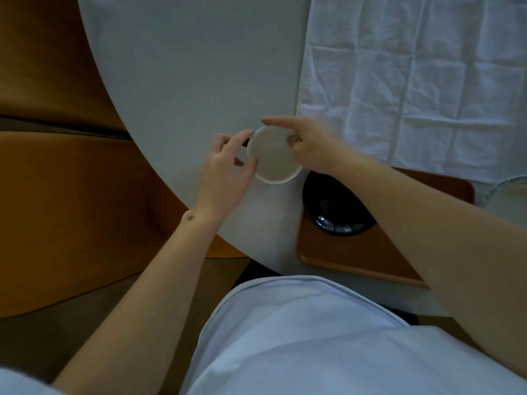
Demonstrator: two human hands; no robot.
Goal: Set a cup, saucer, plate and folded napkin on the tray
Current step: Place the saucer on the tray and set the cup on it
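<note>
Table (185,67): white, round; unfolded napkin (413,81) spread at its right.
Tray (356,252): wooden, near edge, carrying a dark plate (336,206).
Cup (273,155): white, likely light, rigid, breakable; best held by the rim.
Right hand (310,146): pinches the far rim.
Left hand (228,172): fingers loosely curled beside it; contact unclear.

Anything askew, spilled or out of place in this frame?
No spill or damage. The napkin lies unfolded and creased on the table, not on the tray. The tray overhangs the table's edge. Both hands hold the white dish off the tray.
</note>
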